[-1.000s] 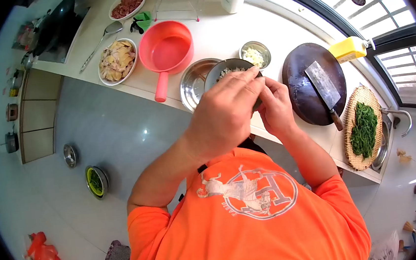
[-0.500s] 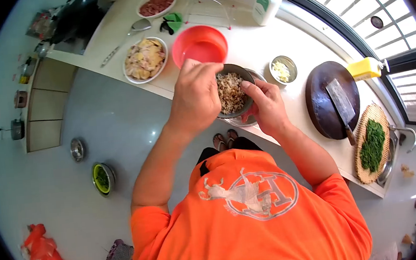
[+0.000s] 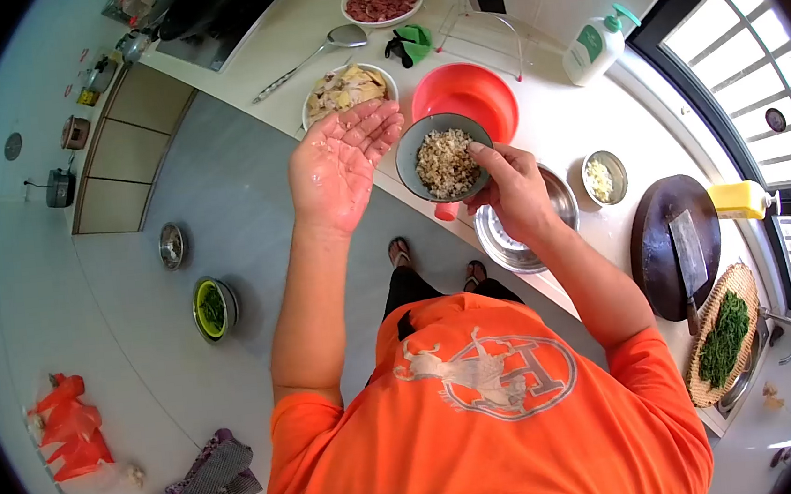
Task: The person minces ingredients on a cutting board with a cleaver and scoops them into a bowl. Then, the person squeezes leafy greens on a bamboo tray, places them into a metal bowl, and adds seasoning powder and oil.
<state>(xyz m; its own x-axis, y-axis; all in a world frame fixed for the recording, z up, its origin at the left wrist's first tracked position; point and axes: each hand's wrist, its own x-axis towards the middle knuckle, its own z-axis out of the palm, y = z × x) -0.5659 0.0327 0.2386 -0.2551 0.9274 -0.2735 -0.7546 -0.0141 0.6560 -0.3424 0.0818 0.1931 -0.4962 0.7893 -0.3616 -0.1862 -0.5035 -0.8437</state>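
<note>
left hand [image 3: 337, 172] palm-up | right hand [image 3: 515, 194] gripping grey bowl [image 3: 413, 154] of minced food [image 3: 447, 162] | red saucepan [image 3: 486, 93] beyond | right: cleaver [image 3: 688, 251] on chopping board [image 3: 656, 248]

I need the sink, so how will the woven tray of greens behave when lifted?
The woven tray probably feels light for its size, being thin basketwork, and may flex slightly. The loose greens could slide if it tilts, as its rim looks low.

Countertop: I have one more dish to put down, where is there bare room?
The widest patch of countertop lies between the red pan, soap bottle and small metal bowl. A narrower strip runs between the cooktop and ladle. It is crowded where the chopping board nears the woven tray, and around the steel basin.
</note>
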